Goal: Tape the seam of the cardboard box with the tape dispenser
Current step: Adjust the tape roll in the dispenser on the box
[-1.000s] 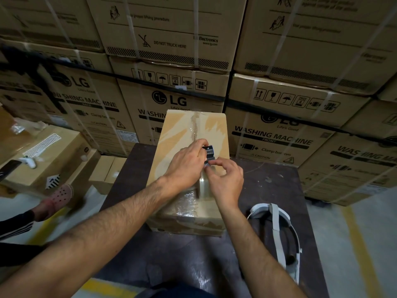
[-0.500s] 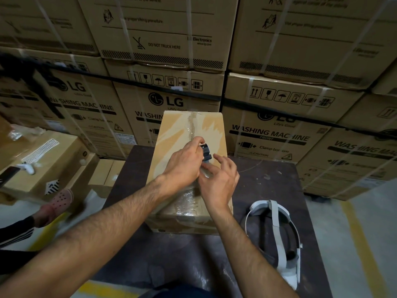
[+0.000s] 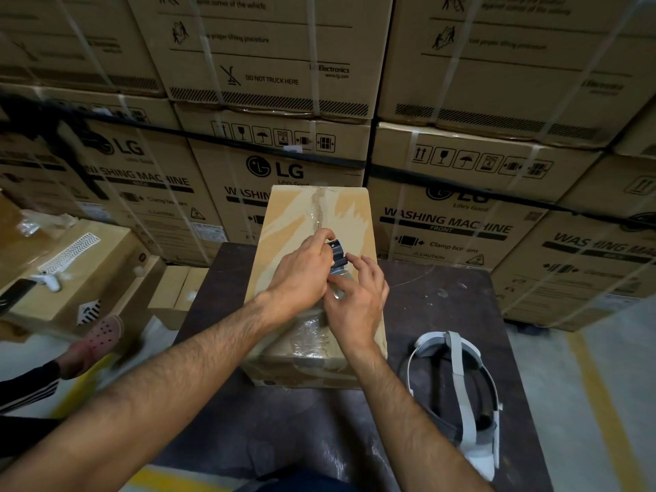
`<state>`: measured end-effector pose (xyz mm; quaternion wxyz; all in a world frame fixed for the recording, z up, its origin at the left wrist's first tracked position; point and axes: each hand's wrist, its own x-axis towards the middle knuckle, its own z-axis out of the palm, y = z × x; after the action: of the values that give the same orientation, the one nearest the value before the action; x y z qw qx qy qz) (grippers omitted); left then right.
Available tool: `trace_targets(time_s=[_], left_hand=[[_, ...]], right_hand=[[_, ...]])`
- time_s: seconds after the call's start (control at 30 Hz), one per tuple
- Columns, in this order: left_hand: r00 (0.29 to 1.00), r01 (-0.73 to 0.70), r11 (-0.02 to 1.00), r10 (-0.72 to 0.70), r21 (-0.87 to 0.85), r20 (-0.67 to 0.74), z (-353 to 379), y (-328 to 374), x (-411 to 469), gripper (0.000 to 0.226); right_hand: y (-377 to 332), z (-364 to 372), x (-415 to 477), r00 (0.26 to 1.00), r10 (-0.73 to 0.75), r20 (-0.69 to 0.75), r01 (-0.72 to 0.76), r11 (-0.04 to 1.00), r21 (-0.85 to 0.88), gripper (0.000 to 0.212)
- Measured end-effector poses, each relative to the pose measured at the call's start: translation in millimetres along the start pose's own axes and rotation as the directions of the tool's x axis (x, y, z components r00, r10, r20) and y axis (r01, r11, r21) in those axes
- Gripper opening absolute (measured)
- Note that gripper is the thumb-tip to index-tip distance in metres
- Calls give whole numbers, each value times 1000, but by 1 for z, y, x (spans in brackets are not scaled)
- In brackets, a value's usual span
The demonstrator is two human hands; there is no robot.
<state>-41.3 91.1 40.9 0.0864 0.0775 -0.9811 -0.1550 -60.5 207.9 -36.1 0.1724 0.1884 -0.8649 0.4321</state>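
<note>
Fingers [image 3: 367,269] on cardboard box [image 3: 305,221] — dark table [image 3: 443,307], stacked cartons [image 3: 443,225] behind.

tape dispenser [image 3: 337,251]: mostly hidden under left hand [image 3: 301,275] | seam [image 3: 317,211]: near stretch seemingly under right hand [image 3: 358,303]

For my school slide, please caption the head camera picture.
Left hand holds the tape dispenser on the cardboard box seam; right hand presses the tape.

Dim, warm overhead light; wide-angle bending at the edges, left side motion-blurred.
</note>
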Motion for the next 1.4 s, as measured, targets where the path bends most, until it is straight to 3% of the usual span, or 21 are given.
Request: trace_targets(time_s=[0.2,0.33,0.47,0.67,0.8,0.87,1.1,1.4], left_hand=[[998,-56,998,56,14,-19,10,-11,0,10],[1000,9,996,-9,-89,-9,13,-15,3,30],[1000,4,997,-6,-78,-26,16,-20,2,30],[999,18,995,-21,-95,-33,16,-18,5,29],[999,-32,998,31,-51,-28,13,-18,3,5],[996,-86,995,85,-51,-19,10,-21,3,15],[997,-71,962,73,-263,-5,2,-29,-2,28],[987,68,805,-141,-589,-78,18,-35,-8,44]], right_hand=[[5,-1,-1,999,52,-1,-52,996,67,12],[6,-2,0,994,105,5,-105,991,88,13],[7,-2,2,980,195,-48,-183,964,193,16],[0,2,4,976,218,-27,-206,951,232,25],[-1,4,2,956,292,25,-286,908,307,26],[-1,3,4,949,311,50,-311,898,310,25],[0,3,2,956,284,76,-294,902,318,26],[0,-15,19,946,257,199,-307,909,281,26]])
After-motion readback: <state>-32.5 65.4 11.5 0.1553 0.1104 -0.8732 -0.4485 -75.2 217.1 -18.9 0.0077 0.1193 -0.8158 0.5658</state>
